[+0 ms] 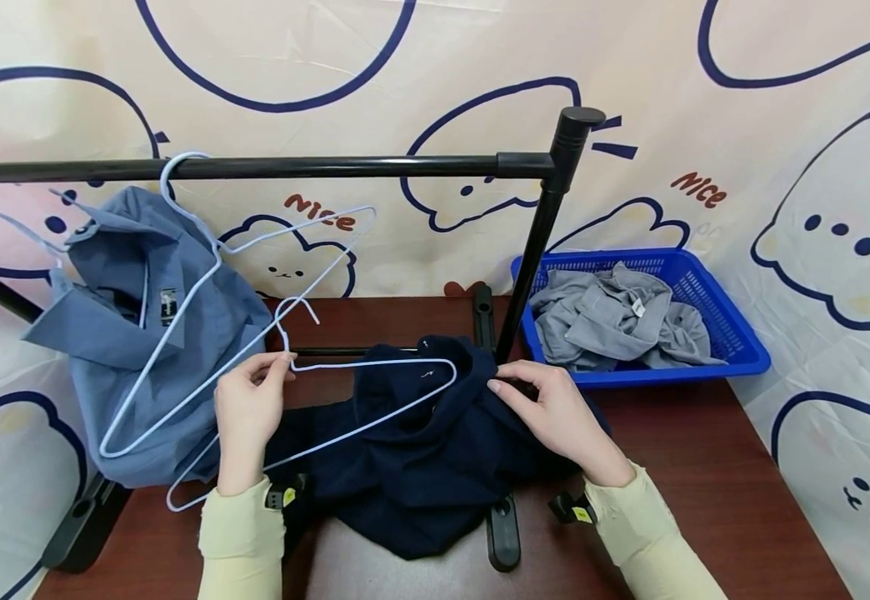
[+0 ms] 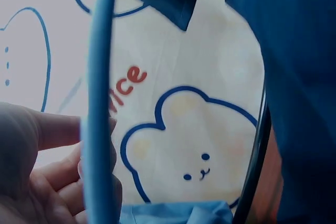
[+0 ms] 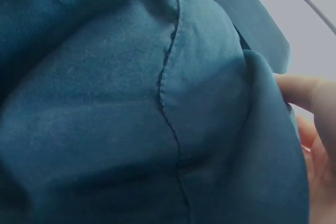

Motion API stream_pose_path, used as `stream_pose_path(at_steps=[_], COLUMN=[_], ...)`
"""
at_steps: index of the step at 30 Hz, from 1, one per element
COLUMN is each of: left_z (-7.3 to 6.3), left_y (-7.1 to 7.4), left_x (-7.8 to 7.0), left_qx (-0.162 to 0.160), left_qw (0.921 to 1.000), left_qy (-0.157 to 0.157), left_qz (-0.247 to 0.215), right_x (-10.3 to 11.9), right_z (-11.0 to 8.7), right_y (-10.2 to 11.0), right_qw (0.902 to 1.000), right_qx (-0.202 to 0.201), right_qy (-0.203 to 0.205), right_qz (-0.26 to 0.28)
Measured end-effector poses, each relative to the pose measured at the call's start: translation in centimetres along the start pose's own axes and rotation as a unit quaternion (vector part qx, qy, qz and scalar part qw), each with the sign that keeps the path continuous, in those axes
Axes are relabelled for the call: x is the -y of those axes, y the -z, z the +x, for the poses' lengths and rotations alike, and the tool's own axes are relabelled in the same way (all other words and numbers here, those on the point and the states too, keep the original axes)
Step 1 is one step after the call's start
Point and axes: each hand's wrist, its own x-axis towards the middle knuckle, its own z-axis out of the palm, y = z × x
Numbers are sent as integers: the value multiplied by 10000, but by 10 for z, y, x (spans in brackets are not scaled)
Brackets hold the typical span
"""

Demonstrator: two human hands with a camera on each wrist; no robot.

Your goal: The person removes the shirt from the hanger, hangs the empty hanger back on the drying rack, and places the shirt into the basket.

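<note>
In the head view my left hand (image 1: 249, 412) pinches a light blue clothes hanger (image 1: 375, 364) just below its hook. The hanger's right end overlaps the collar of a dark navy shirt (image 1: 412, 492); its left end sticks out past my left wrist. My right hand (image 1: 555, 412) pinches the shirt beside the collar between thumb and fingers. Close up in the left wrist view, a blurred hanger bar (image 2: 100, 98) crosses before the fingertips. Navy cloth (image 3: 115, 119) with a seam fills most of the right wrist view, and the thumb and fingers grip its edge.
A black rack rail (image 1: 375, 168) crosses above the reddish-brown table (image 1: 705, 467). From it hang a second light blue hanger (image 1: 202, 275) and a blue-grey shirt (image 1: 232, 358) at left. Back right, a blue basket (image 1: 742, 350) holds a grey garment (image 1: 607, 312).
</note>
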Motion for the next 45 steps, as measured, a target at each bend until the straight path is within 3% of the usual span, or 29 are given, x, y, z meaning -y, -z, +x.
stream_pose_path(at_steps=[5,11,22,28,33,38,45], left_z=[4,8,10,9,9,9,8], left_y=[11,23,28,26,24,27,35], left_x=[6,7,10,16,21,19,15], left_qx=[1,-203,-549,-618,-766,-940,-1102], left_qw=[9983,9902,9860,9894,9849,9820,9813], left_qy=[507,1048,870,841,758,762,635], left_qz=[-279,-895,-1310,-1008,-1355,-1448,-1441], right_x=[5,11,30,47,59,76,112], right_z=[2,4,14,23,30,42,63], right_y=[1,4,18,27,36,45,55], right_qw=[9997,9967,9861,9793,9730,9575,9212], right_qx=[-183,-581,-1135,-1271,-1396,-1711,-2296], right_qy=[105,506,1173,1558,1819,2301,3114], right_qz=[-82,-266,-297,-229,-256,-320,-401])
